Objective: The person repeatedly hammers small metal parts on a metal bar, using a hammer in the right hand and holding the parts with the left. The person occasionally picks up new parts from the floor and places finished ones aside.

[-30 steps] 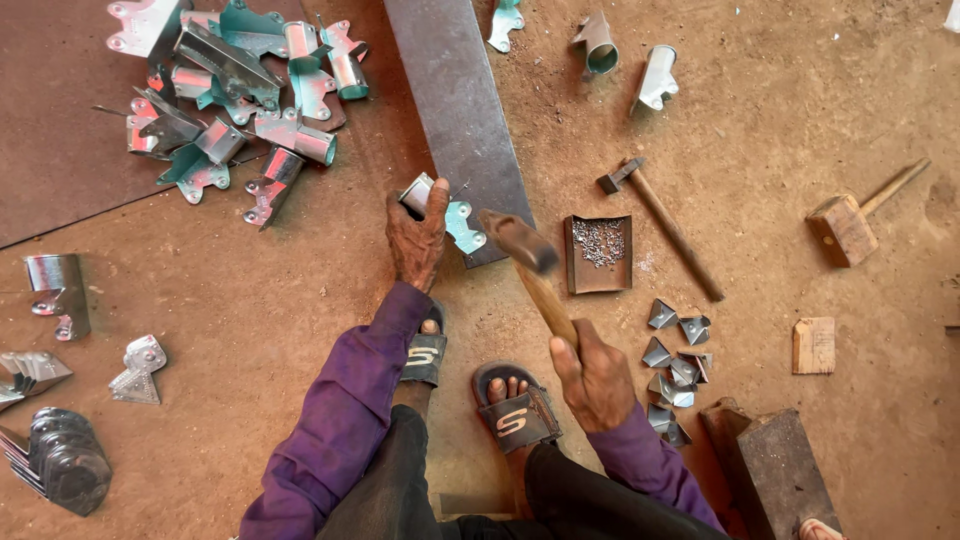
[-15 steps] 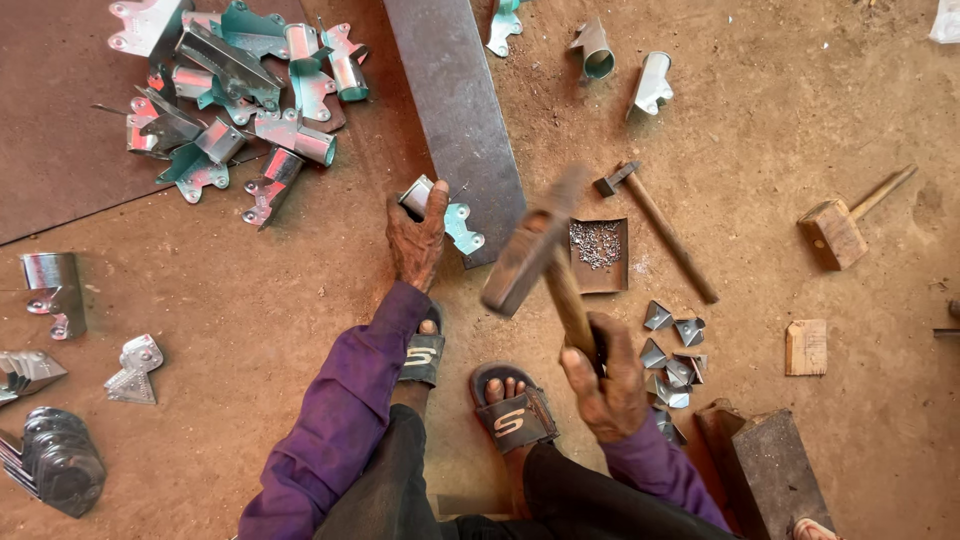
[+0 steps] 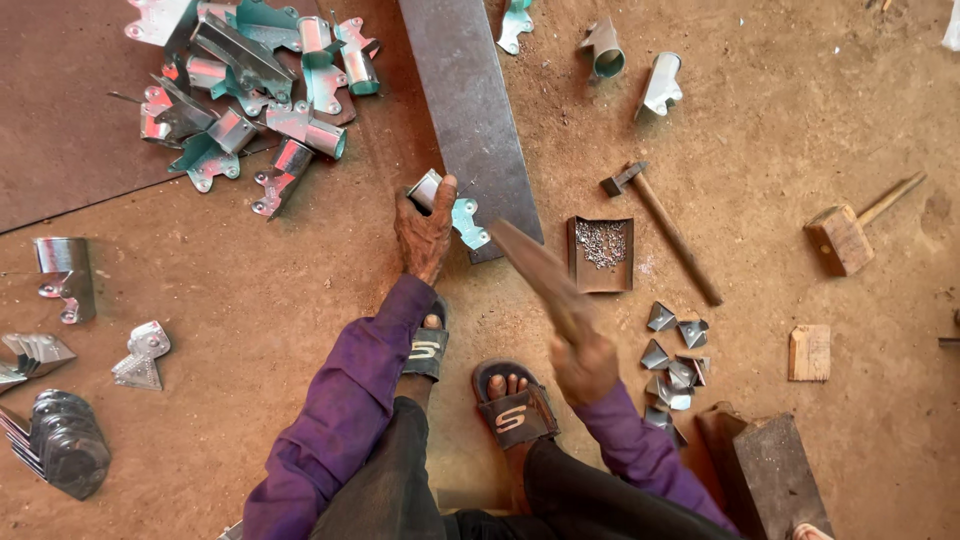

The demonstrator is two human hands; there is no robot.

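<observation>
So the person is squatting on a dirt floor, purple sleeves, dark slippers with a pale logo on the strap. The left hand is clamped on a small bent sheet-metal bracket, silver with teal film on it, pinning it against the near end of a long grey steel bar that runs up to the far edge of the floor. The right hand is wrapped tight round the handle of a wooden mallet, whose head hangs tilted just beside the bracket, near the bar's end; whether it touches anything is hard to tell, it's a bit blurred.

Right of the mallet sits a little open rusty metal tray with tiny silvery bits in it. Just past that lies a steel hammer with a wooden handle, and farther right a second wooden mallet. Near the right hand there's a cluster of small folded metal pieces, and a small wood block beyond them.

Far left corner: a heap of teal-and-silver brackets lying partly on a dark brown sheet. More loose silver brackets sit along the left edge.
</observation>
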